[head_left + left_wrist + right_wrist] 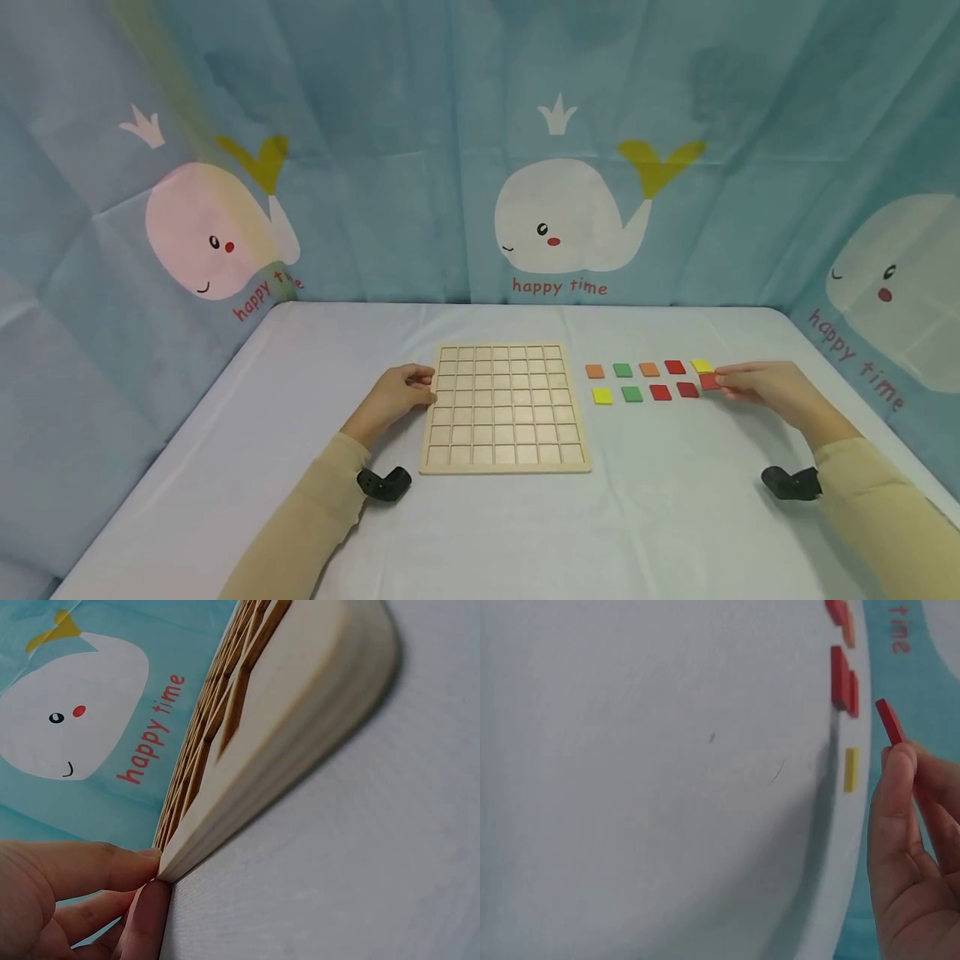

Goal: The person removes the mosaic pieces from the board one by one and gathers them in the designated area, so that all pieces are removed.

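A wooden grid board (504,408) with raised dividers lies flat on the white table. At its left edge, my left hand (399,392) holds the rim between thumb (112,866) and fingers; its other fingers are partly hidden in the left wrist view. To the right of the board, my right hand (765,385) pinches a red square tile (890,722) between thumb and fingertips. In the head view this tile overlaps the near side of a yellow tile (702,366) at the right end of the back row.
Two rows of small square tiles lie right of the board, among them an orange tile (594,372), a green tile (632,394), a yellow tile (602,397) and a red tile (675,367). A blue whale-print cloth (390,225) hangs behind the white table (510,533).
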### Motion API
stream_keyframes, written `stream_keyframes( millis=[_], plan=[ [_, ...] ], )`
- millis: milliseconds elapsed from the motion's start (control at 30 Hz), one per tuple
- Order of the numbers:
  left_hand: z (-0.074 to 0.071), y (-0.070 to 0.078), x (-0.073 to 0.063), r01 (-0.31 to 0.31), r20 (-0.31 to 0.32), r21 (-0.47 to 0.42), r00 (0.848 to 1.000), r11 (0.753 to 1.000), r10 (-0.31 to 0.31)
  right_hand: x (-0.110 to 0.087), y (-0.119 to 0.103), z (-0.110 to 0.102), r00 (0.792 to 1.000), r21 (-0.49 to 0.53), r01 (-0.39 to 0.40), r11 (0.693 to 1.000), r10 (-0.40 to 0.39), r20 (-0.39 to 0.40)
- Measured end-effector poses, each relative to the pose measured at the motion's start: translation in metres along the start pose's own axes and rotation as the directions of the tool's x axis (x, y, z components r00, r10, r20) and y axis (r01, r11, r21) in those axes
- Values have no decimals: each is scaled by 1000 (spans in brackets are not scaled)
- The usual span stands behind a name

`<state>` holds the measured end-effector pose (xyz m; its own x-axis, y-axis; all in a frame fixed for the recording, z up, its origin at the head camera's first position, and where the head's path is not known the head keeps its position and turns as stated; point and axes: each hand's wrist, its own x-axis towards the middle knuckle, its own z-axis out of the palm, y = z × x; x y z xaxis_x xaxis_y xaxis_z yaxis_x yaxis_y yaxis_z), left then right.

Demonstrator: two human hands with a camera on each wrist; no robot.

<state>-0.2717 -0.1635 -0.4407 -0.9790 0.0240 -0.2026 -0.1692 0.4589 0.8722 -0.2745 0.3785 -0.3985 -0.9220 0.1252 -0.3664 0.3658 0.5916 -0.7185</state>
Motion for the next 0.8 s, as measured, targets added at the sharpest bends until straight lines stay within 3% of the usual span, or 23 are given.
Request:
stream_keyframes(
  millis=[233,600,800],
  plan=[
    [0,-2,-2,8,11,-6,1000,1000,-8,2,5,-4,997,117,-59,991,53,54],
    [-2,5,-6,0,22,0,1000,1000,0,5,9,-8,997,106,-62,992,56,57],
    [-2,3,-3,-5,35,-15,999,1000,6,6,7,-11,996,51,-71,996,69,49]
  ],
)
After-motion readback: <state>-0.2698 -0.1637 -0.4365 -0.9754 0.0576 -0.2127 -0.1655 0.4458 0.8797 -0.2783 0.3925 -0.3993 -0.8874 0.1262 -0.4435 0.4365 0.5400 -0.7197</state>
